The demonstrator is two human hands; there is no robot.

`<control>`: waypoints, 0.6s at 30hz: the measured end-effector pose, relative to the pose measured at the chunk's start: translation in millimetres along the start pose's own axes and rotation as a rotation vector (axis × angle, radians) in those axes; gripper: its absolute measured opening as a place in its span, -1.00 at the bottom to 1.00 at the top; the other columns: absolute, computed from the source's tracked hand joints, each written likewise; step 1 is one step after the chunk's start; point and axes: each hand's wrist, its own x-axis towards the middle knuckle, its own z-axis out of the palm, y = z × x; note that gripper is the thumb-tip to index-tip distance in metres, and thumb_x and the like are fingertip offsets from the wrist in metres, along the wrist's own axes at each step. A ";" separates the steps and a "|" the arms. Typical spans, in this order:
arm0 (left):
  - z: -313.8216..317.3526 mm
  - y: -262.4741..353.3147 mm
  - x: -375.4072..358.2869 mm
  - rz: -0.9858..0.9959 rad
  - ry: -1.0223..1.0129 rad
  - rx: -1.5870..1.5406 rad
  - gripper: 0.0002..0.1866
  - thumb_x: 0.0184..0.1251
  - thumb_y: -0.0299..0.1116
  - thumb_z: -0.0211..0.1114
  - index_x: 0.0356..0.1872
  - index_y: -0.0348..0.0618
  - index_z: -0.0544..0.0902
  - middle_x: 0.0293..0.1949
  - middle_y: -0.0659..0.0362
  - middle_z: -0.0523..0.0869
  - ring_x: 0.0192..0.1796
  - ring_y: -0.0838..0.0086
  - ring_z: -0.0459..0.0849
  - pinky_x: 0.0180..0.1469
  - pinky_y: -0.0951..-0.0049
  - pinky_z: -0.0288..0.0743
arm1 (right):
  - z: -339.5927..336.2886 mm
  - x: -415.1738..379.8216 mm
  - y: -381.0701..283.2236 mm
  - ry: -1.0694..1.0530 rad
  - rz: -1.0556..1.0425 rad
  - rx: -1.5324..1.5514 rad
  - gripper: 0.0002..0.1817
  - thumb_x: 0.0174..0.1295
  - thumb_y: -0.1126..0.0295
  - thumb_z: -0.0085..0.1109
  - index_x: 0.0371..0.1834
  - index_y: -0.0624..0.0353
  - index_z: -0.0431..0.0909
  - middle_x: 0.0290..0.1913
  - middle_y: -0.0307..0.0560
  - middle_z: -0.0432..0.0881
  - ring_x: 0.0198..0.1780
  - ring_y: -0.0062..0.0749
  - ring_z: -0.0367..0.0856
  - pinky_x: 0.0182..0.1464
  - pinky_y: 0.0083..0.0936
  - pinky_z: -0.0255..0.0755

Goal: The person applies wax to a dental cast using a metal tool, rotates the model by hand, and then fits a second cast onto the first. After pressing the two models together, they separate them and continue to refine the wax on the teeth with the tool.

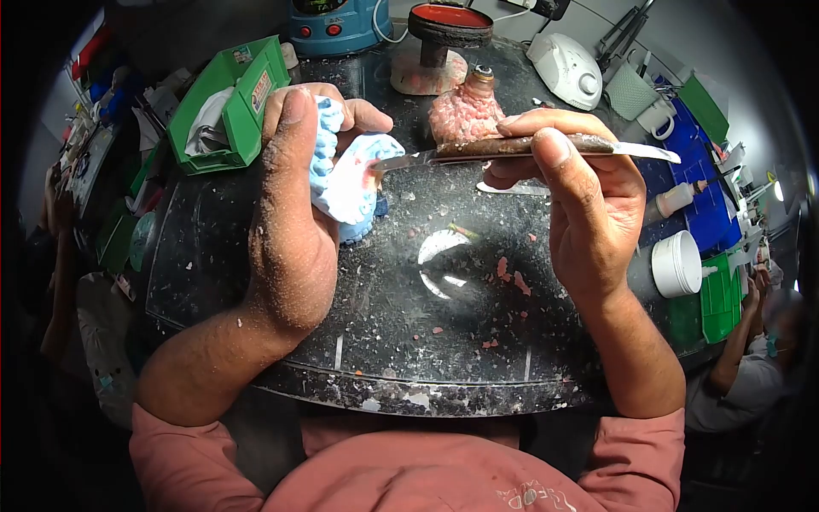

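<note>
Fingers of my left hand are wrapped round a blue and white dental cast, held upright above the dark worktop. My right hand grips a wooden-handled knife between thumb and fingers, level above the table. The metal tip of the knife touches the cast near a small reddish patch. Behind my right fingertips stands a lumpy pink wax-covered burner with a metal top.
Green bin at back left; blue machine and round red wax dish at the back. White tub and blue tray at right. Pink scraps lie on the worktop. Other people sit at both sides.
</note>
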 end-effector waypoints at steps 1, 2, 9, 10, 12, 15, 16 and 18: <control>0.4 -0.3 0.2 0.014 0.010 -0.005 -0.60 0.59 -0.04 -0.30 -0.15 -0.18 0.32 -0.16 -0.02 0.50 -0.17 0.51 0.51 -0.01 0.46 0.43 | -0.5 0.1 -0.5 -0.001 -0.001 0.000 -0.73 0.36 0.40 0.03 -0.06 0.43 0.51 -0.14 0.11 0.65 -0.30 -0.28 0.71 -0.18 -0.41 0.62; 0.1 -0.1 0.4 0.016 0.010 -0.005 -0.60 0.59 -0.04 -0.30 -0.15 -0.18 0.32 -0.16 -0.02 0.50 -0.17 0.51 0.51 -0.01 0.46 0.43 | -1.1 0.3 -1.3 -0.009 0.012 0.000 -0.73 0.36 0.40 0.03 -0.06 0.44 0.51 -0.14 0.12 0.65 -0.30 -0.27 0.71 -0.18 -0.41 0.63; 5.1 1.0 -0.1 0.019 0.040 -0.034 -0.61 0.59 -0.04 -0.28 -0.19 -0.17 0.31 -0.16 -0.04 0.50 -0.17 0.51 0.50 -0.03 0.46 0.43 | -1.8 1.4 -0.5 -0.011 -0.014 -0.010 -0.74 0.37 0.41 0.01 -0.06 0.43 0.50 -0.13 0.14 0.64 -0.30 -0.25 0.71 -0.18 -0.39 0.63; 5.8 1.1 0.0 0.024 0.058 -0.027 -0.62 0.58 -0.04 -0.28 -0.19 -0.16 0.32 -0.15 -0.04 0.50 -0.17 0.51 0.49 -0.04 0.47 0.42 | -2.9 1.3 -0.3 -0.011 -0.014 -0.010 -0.74 0.37 0.41 0.01 -0.06 0.43 0.50 -0.13 0.14 0.64 -0.30 -0.25 0.71 -0.18 -0.39 0.63; 3.5 1.5 -0.3 0.016 0.041 -0.049 -0.61 0.58 -0.04 -0.28 -0.18 -0.17 0.32 -0.15 -0.04 0.51 -0.16 0.51 0.50 -0.03 0.47 0.42 | -6.0 0.8 0.3 -0.057 0.000 -0.018 -0.74 0.37 0.41 0.01 -0.05 0.43 0.49 -0.13 0.15 0.64 -0.30 -0.24 0.71 -0.18 -0.38 0.63; -0.2 1.1 -0.2 0.015 0.013 -0.070 -0.61 0.58 -0.03 -0.27 -0.17 -0.17 0.33 -0.14 -0.04 0.51 -0.14 0.49 0.51 0.00 0.46 0.42 | -3.2 1.3 0.2 -0.021 0.022 0.023 -0.74 0.37 0.41 0.01 -0.05 0.43 0.50 -0.13 0.14 0.64 -0.30 -0.23 0.71 -0.19 -0.37 0.63; -1.1 0.7 -0.1 0.023 0.002 -0.069 -0.61 0.58 -0.03 -0.27 -0.16 -0.17 0.33 -0.14 -0.04 0.51 -0.12 0.48 0.52 0.02 0.44 0.43 | -3.5 1.0 -0.1 -0.022 0.021 0.023 -0.74 0.37 0.41 0.01 -0.05 0.43 0.50 -0.13 0.14 0.64 -0.30 -0.23 0.71 -0.19 -0.37 0.63; -2.2 -0.7 -0.1 0.029 -0.002 -0.059 -0.61 0.58 -0.03 -0.27 -0.15 -0.17 0.34 -0.14 -0.04 0.51 -0.11 0.47 0.53 0.03 0.43 0.43 | -5.1 0.1 -0.6 -0.058 0.033 0.038 -0.73 0.36 0.41 0.01 -0.05 0.43 0.49 -0.14 0.14 0.64 -0.31 -0.23 0.71 -0.20 -0.37 0.63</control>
